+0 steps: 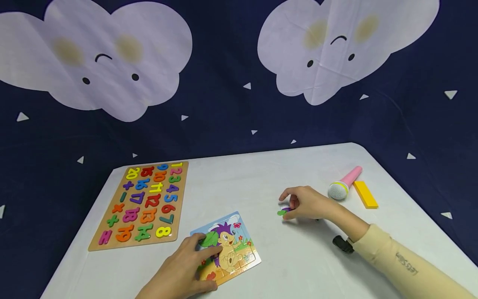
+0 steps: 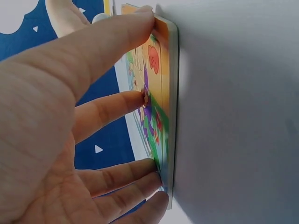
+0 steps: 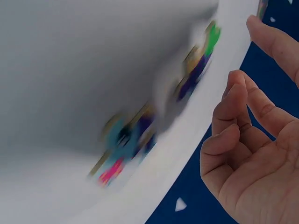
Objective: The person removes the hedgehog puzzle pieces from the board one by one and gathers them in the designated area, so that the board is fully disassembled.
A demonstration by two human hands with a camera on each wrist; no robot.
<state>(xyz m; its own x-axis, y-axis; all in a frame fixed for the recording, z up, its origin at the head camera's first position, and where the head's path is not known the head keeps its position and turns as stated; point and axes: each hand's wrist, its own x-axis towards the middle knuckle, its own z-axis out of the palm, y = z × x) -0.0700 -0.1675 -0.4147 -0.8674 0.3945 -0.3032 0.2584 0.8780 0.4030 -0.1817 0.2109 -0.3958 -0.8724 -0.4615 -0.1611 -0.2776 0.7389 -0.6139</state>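
A jigsaw puzzle (image 1: 244, 249) with a hedgehog picture lies on the near part of the white table. My left hand (image 1: 181, 263) rests on its left side; in the left wrist view the fairly straight fingers and thumb touch the puzzle face (image 2: 161, 84). My right hand (image 1: 308, 202) hovers beside a purple and green puzzle piece (image 1: 282, 211), thumb and index finger apart. The right wrist view shows that piece (image 3: 201, 65) and a blurred blue and pink piece (image 3: 122, 144) lying on the table, with nothing held by the hand (image 3: 254, 140).
A wooden number board (image 1: 123, 201) lies at the table's left. Toward the right lie a pink toy microphone (image 1: 345, 182) and a yellow block (image 1: 366, 195). A small black object (image 1: 342, 244) is by the right sleeve. Dark blue cloth with clouds hangs behind.
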